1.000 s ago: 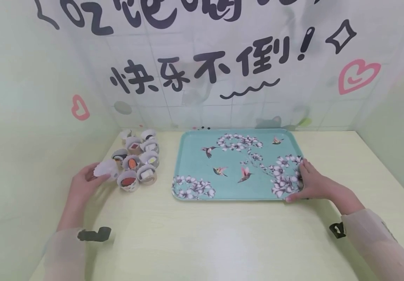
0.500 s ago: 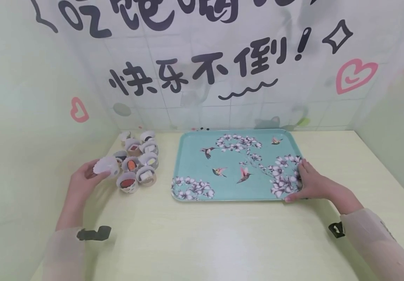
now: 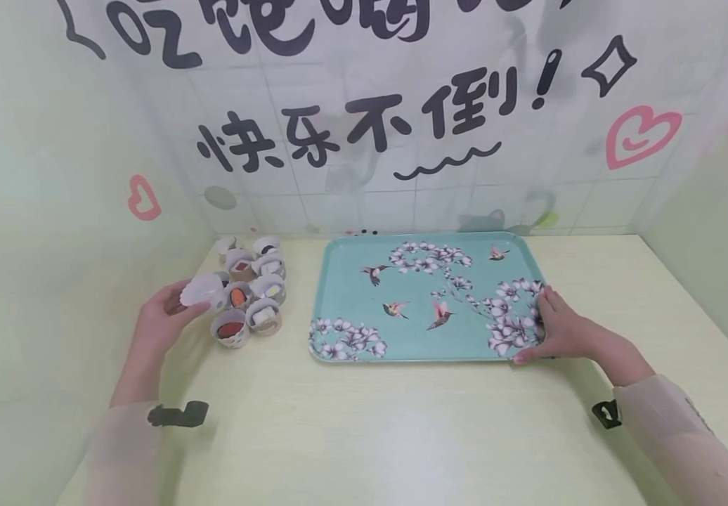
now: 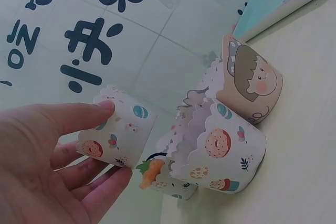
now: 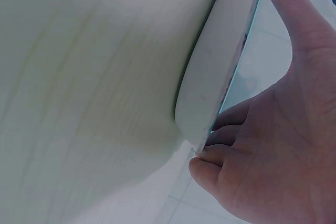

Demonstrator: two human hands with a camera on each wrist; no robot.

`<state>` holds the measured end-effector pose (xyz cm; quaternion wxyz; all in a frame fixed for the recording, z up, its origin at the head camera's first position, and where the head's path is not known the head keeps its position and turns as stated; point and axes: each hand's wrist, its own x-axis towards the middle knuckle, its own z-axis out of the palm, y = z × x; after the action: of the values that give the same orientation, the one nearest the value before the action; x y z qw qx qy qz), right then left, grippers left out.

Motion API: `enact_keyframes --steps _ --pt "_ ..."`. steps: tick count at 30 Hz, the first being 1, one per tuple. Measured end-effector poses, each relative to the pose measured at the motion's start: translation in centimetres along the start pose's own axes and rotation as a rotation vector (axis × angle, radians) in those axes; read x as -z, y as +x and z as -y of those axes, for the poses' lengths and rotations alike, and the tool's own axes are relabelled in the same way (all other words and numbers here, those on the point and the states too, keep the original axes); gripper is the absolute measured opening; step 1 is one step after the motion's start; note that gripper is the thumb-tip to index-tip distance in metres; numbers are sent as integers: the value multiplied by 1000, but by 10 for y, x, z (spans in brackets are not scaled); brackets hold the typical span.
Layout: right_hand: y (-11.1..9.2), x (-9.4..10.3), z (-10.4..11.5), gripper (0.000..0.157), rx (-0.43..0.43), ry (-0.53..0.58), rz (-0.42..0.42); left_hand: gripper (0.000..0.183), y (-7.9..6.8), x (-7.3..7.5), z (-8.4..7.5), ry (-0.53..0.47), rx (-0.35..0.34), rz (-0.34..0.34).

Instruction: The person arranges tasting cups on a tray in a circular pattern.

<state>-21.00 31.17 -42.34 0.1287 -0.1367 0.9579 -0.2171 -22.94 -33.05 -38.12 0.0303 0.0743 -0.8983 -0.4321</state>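
My left hand pinches a white paper baking cup with scalloped rim and printed doughnuts between thumb and fingers. In the head view this cup hangs at the left side of a cluster of similar cups, covering part of it; its inside is hidden. Several standing cups hold small pieces, among them a dark red one, an orange one and a white one. My right hand rests on the near right corner of a turquoise tray, thumb at the front edge, fingers along the right rim.
The tray, printed with birds and blossoms, lies flat on the pale wooden table, right of the cups. A white back wall with black lettering stands behind it, and side walls rise at left and right.
My left hand, with the baking cup, has shifted slightly right and up over the cluster, covering more of the cup behind it. My right hand and the tray have stayed put.
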Motion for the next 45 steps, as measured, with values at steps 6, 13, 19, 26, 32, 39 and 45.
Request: enact_keyframes --steps 6,13,19,26,32,39,45 --pt "0 -1 0 140 1 -4 -5 78 4 -5 -6 3 -14 13" --pt "0 -2 -1 140 11 -7 -11 74 10 -13 -12 -22 -42 22" --pt "1 -3 -3 140 16 -9 -18 71 17 -21 -15 -42 -59 41" --pt "1 -3 -3 140 0 -8 -8 71 20 -28 -20 -29 -70 60" --pt "1 -3 -2 139 3 -9 -14 74 23 -38 -28 -30 -56 95" --pt "0 -3 -2 139 7 -2 -17 71 25 -52 -36 -86 -106 134" --pt "0 -2 0 137 12 -17 -25 69 26 -61 -43 -68 -138 159"
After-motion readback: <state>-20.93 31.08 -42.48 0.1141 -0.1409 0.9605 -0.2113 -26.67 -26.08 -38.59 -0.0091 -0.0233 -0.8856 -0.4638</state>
